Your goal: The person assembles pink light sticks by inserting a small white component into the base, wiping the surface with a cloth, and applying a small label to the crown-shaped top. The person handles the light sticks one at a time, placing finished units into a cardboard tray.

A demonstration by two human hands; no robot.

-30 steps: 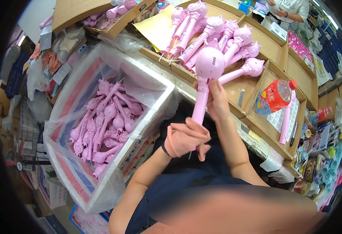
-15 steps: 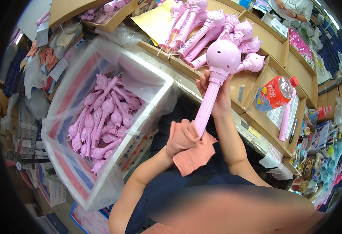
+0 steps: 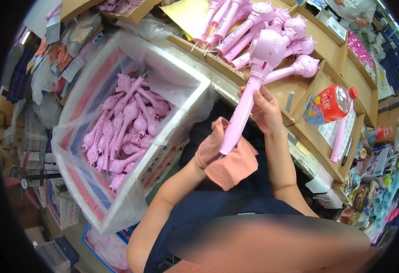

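- The right hand [image 3: 267, 109] is wrapped around the upper shaft of a pink toy wand [image 3: 247, 98], fingers closed on it, holding it tilted with its round head up over the worktop [image 3: 299, 95].
- The left hand [image 3: 211, 148] is bundled inside a salmon-pink cloth [image 3: 231, 166] and pressed against the wand's lower end; the cloth hides the fingers, so I cannot tell just how they grip.
- The wand sits between the two hands, above the person's dark lap, its head near the pile of finished wands [image 3: 254, 22] lying on the cardboard trays.
- To the person's left stands a big box lined with clear plastic [image 3: 117, 136], with many more pink wands [image 3: 126, 123] heaped in it.
- On the worktop to the right lies a red-labelled bottle [image 3: 331, 104] on its side, with a single pink stick [image 3: 339, 136] just beside it.
- At the far top right another person's hands [image 3: 361, 18] are busy at their own spot.
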